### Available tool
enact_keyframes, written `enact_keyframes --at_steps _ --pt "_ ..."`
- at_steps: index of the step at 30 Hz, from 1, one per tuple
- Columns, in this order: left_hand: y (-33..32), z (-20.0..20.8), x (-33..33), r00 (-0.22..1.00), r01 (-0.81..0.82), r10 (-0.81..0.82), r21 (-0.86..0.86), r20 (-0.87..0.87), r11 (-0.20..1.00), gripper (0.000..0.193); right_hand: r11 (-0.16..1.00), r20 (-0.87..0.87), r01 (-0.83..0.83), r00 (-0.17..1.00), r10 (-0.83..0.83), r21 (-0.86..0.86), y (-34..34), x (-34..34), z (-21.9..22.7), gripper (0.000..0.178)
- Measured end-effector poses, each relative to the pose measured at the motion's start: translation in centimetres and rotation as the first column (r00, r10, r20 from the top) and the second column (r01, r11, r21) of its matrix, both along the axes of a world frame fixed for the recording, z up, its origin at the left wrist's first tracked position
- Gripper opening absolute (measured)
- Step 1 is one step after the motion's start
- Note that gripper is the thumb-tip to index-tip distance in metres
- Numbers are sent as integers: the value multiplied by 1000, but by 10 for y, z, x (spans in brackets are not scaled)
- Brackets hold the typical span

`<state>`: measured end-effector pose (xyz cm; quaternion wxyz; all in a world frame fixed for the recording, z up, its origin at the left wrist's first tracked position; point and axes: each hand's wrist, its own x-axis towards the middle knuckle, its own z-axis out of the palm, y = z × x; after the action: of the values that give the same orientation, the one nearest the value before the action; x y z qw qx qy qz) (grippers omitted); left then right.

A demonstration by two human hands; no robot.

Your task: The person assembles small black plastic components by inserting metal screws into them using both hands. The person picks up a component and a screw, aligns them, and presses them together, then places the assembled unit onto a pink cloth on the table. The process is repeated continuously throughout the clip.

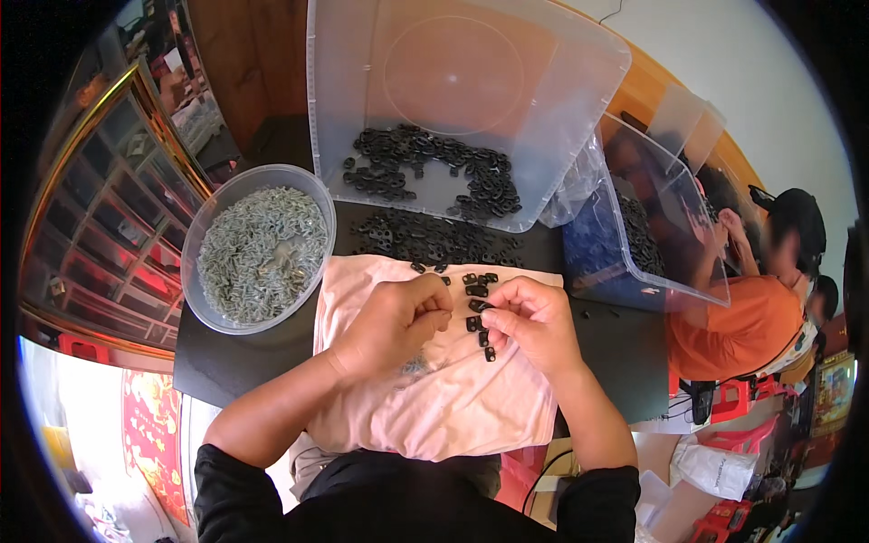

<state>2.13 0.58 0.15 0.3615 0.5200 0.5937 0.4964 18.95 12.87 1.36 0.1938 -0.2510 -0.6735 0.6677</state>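
Observation:
A pink cloth [453, 412] covers the table's near middle, and both hands are over it. My left hand [398, 317] is closed, thumb and fingertips pressed together; whatever it may hold is hidden. To its right, my right hand [540, 326] pinches a small black plastic part [479, 307] between thumb and finger. Several similar black parts [483, 338] lie in an uneven column beside the right fingertips. A few small metal screws [415, 366] seem to lie on the cloth below my left hand, partly hidden by it.
A round clear tub [192, 282] of small screws [258, 235] stands left. Behind the cloth lie loose black parts [412, 237]; a large clear bin [444, 77] on its side holds more. Another bin [593, 262] stands right, near a person in an orange shirt [729, 330].

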Motion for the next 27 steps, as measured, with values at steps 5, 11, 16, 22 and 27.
enact_keyframes --at_steps 5,11,16,22,27 --pt "-1 5 -1 839 62 -3 -90 544 994 9 999 -116 13 993 -9 39 -12 -4 -3 4" --pt "0 0 1 826 78 -34 -54 563 995 10 996 -145 5 989 7 85 -19 -4 -7 3" --pt "-1 -3 4 837 67 -21 -65 547 996 8 999 -156 -6 988 14 50 -22 -5 -9 5" --pt "-2 0 6 835 69 -24 -62 550 996 9 997 -158 6 987 7 80 -22 -5 -10 5" --pt "-2 1 8 849 50 1 -83 528 995 7 993 -197 14 980 9 115 -22 -6 -12 5"
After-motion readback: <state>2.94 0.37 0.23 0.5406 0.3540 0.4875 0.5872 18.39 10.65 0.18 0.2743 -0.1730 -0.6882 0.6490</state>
